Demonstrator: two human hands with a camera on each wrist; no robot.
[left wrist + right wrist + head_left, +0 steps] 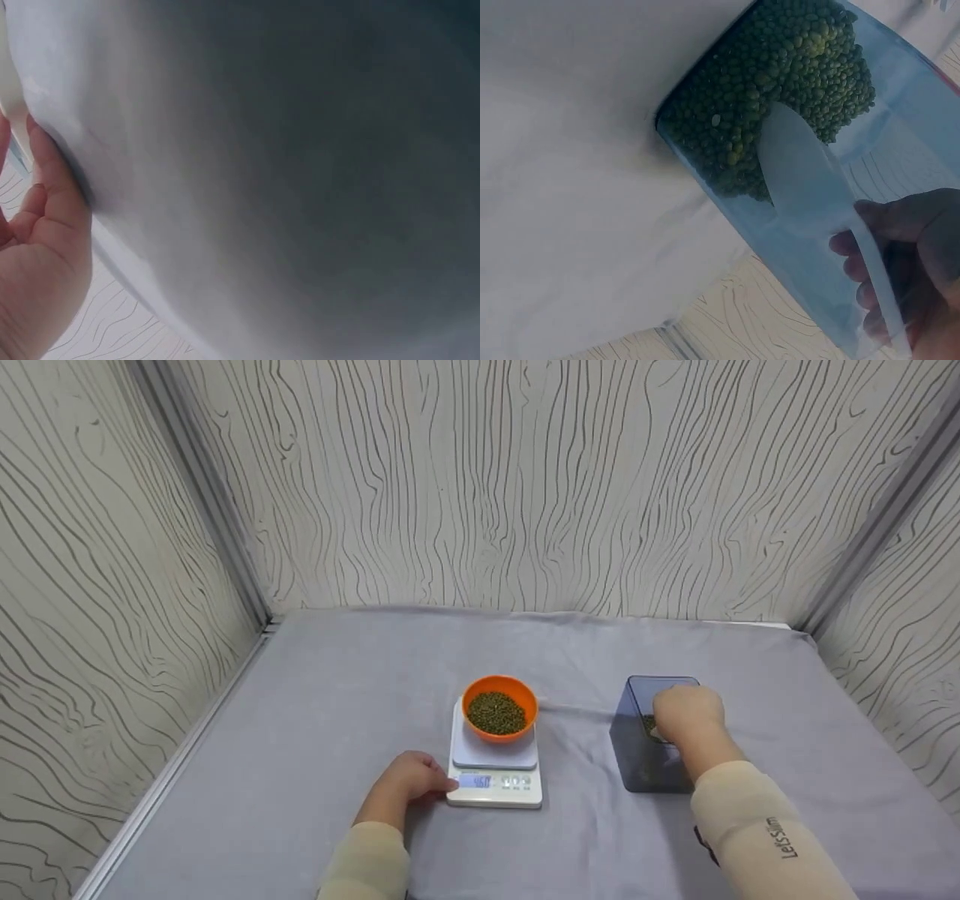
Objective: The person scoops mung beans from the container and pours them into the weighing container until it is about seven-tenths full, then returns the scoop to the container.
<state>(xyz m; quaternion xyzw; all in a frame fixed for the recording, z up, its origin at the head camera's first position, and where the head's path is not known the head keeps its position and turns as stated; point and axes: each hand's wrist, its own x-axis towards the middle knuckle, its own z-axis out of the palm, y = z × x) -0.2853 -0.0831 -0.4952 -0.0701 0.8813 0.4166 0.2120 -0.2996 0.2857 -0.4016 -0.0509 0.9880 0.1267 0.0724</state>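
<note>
**Hand check: right grasping a scoop, left pinching the scale's edge**

Right grip: my right hand [690, 712] is closed around the handle of one white scoop [806, 176], thumb and curled fingers on it, with only the handle's thickness between them. The scoop's blade dips into green beans [810, 67] inside one clear bluish container [651, 769]. Seen from the right wrist, the blade points towards eleven o'clock.

Left grip: my left hand [411, 775] pinches the near-left edge of one white kitchen scale [495, 755], beside its display [475, 781]. The gap between the digits is narrow; the left wrist view cuts off part of the hand.

Positions, with the scale as dial centre and twelve at the far side: left hand at eight o'clock, container at three, well apart from the scale. One orange bowl [528, 701] stands upright on the scale's platform, towards twelve, and holds a second lot of green beans [495, 713]. The display's digits appear to read 460; three buttons [515, 782] sit at its three o'clock.

Count: one scoop, one container, one scale, one bowl, two lots of beans, too many to number singly. Beneath all lies one grey cloth [330, 690]; patterned panels [487, 487] rise at nine, twelve and three.
</note>
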